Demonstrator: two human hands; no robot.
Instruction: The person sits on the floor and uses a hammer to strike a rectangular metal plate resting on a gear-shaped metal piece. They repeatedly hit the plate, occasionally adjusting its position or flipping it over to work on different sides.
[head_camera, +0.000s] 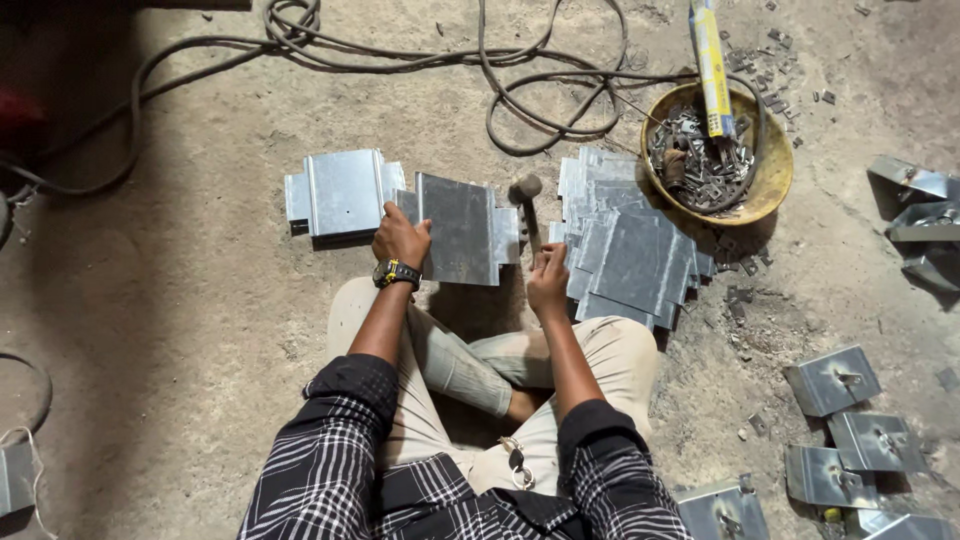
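Observation:
I sit cross-legged on a concrete floor. My left hand (400, 238), with a black and yellow wristwatch, grips the left edge of a grey sheet-metal plate (460, 230) standing tilted in front of me. My right hand (547, 280) is closed around the handle of a hammer (526, 192), whose head rests at the plate's right edge. To the left of the held plate lies another folded metal plate (342, 192). A fanned stack of several similar plates (630, 255) lies to the right.
A yellow bowl (770, 180) of small metal clips, with a yellow tube (712, 70) lying across it, sits at upper right. Cables (520, 100) loop across the floor behind. Several finished plates with fittings (832, 380) lie at right. Keys (516, 462) hang at my waist.

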